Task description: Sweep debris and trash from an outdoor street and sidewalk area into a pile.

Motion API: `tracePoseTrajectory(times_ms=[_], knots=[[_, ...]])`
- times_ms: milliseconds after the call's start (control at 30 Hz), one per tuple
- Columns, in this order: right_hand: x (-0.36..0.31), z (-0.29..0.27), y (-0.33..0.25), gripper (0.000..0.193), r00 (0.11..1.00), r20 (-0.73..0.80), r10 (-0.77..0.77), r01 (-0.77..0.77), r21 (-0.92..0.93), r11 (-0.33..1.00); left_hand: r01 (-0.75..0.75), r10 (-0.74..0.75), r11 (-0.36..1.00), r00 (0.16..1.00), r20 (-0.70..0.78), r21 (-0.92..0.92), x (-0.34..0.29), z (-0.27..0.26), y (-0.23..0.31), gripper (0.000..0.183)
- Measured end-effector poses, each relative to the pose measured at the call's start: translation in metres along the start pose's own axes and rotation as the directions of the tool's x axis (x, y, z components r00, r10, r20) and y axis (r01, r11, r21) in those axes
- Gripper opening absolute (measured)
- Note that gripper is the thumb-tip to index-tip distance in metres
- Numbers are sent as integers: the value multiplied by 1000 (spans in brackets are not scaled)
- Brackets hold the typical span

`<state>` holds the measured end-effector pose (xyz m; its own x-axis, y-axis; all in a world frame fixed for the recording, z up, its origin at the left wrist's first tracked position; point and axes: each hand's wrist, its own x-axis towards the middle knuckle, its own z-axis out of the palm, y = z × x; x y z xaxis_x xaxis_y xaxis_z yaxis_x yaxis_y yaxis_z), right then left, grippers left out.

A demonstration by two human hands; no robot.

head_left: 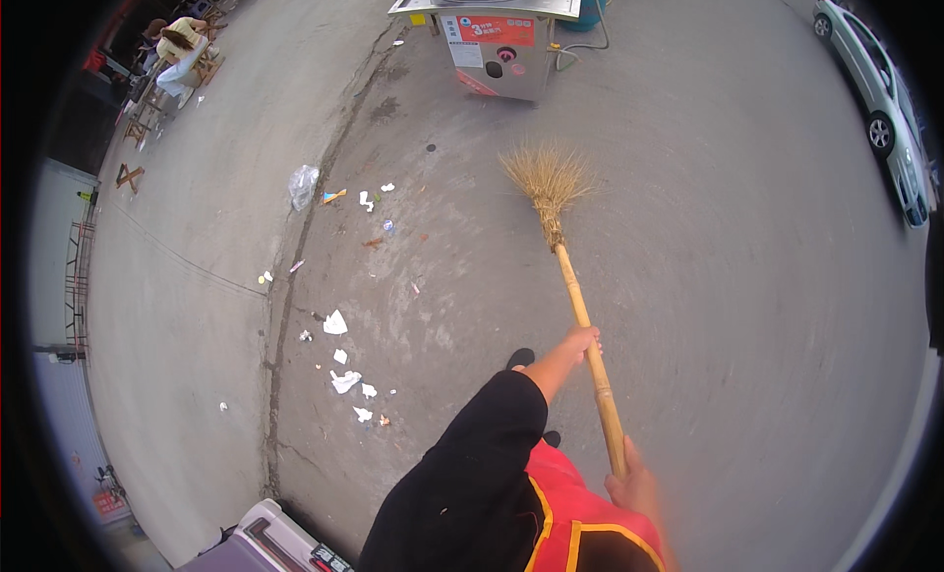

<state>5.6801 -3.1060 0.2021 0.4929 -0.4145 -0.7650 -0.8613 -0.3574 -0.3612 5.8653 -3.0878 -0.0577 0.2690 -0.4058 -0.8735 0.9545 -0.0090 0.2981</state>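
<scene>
A broom with a bamboo handle [578, 287] slants away from me, its straw bristles [554, 179] spread at the far end. My left hand [584, 339] is closed round the middle of the handle. Closer to my body, my right hand [634, 482] grips the handle near its top end. To the left of the broom, crumpled white paper scraps [345, 381] lie scattered on the pavement. Farther off are more bits of litter [367, 200] and a clear plastic bag [303, 187]. Whether the bristles touch the ground is hard to tell.
A metal food cart [501, 56] stands ahead with a hose beside it. A silver car [875, 90] is parked at far right. A person [182, 56] sits at far left near a wooden stool [129, 177]. A grey-purple machine [261, 543] is at lower left. A crack [278, 346] runs along the pavement.
</scene>
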Motion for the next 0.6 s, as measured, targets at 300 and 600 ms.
tracePoseTrajectory(times_ms=[300, 600], knots=[[76, 26, -68, 57, 872, 278, -403, 461, -189, 867, -145, 25, 928, 943, -332, -344, -25, -163, 70, 10], [73, -60, 69, 49, 826, 315, -468, 562, -382, 734, 19, -28, 857, 1000, -10, -514, -61, -28, -38, 23]])
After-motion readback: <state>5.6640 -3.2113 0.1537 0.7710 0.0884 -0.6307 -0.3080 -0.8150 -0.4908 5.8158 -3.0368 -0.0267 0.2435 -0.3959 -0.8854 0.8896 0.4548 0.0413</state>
